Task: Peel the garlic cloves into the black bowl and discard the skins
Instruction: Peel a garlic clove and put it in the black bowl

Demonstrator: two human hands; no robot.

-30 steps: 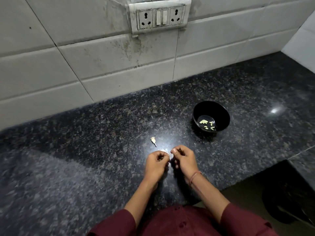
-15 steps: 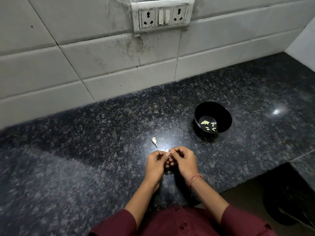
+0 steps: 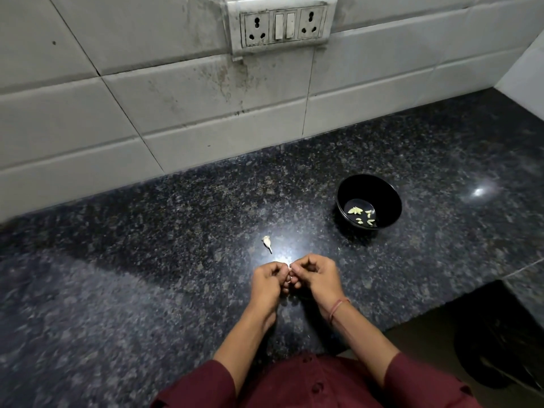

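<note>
My left hand (image 3: 266, 282) and my right hand (image 3: 316, 276) are pressed together over the dark counter, fingertips pinching one small garlic clove (image 3: 290, 266); only a pale sliver of it shows between them. An unpeeled clove (image 3: 267, 242) with a thin tail lies on the counter just beyond my left hand. The black bowl (image 3: 384, 192) stands further away to the right and holds several peeled cloves (image 3: 361, 214) at its bottom.
The speckled granite counter (image 3: 147, 260) runs back to a white tiled wall (image 3: 182, 113) with a socket panel (image 3: 282, 25). The counter's front edge steps back at the right, where a dark bin (image 3: 500, 348) stands on the floor below.
My two hands have closed in on each other, fingertips now touching around the clove. The loose clove and the bowl have not moved on the counter.
</note>
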